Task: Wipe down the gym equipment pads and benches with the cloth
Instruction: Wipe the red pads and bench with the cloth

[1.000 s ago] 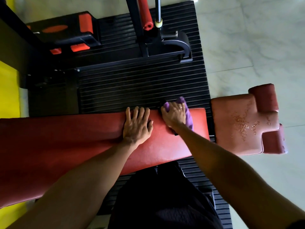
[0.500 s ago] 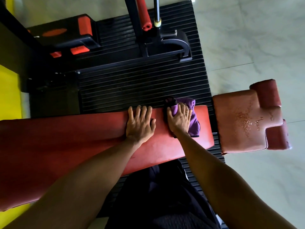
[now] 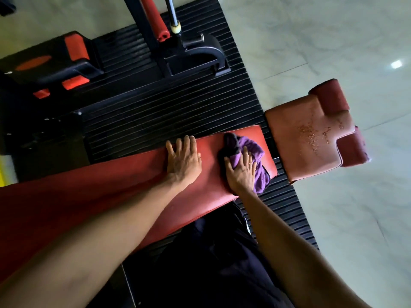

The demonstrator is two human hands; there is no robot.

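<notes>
Head view. The long red bench (image 3: 111,196) runs across the frame and serves as the landmark.

- The left hand (image 3: 183,160) lies flat on the bench top near its far edge, fingers straight and spread. It holds nothing and looks to be bracing.
- The right hand (image 3: 241,172) is at the bench's right end, palm down on the purple cloth (image 3: 255,152). Its fingers are laid out over the cloth, pressing rather than clutching.
- The cloth is bunched and sits on the bench's right end, with one fold hanging over the near corner.
- Just beyond that end, across a narrow gap, is the T-shaped seat pad (image 3: 311,138). Its top is speckled with droplets or worn flecks; which of the two cannot be told.
- The ribbed black mat (image 3: 155,121) lies under and behind the bench. The black machine frame (image 3: 195,56) stands well behind it.

Progress, as a judgement: wiping is at the last stretch of the bench. Nothing on its surface shows how much of the left part is done. The seat pad looks untouched and likely comes next.
</notes>
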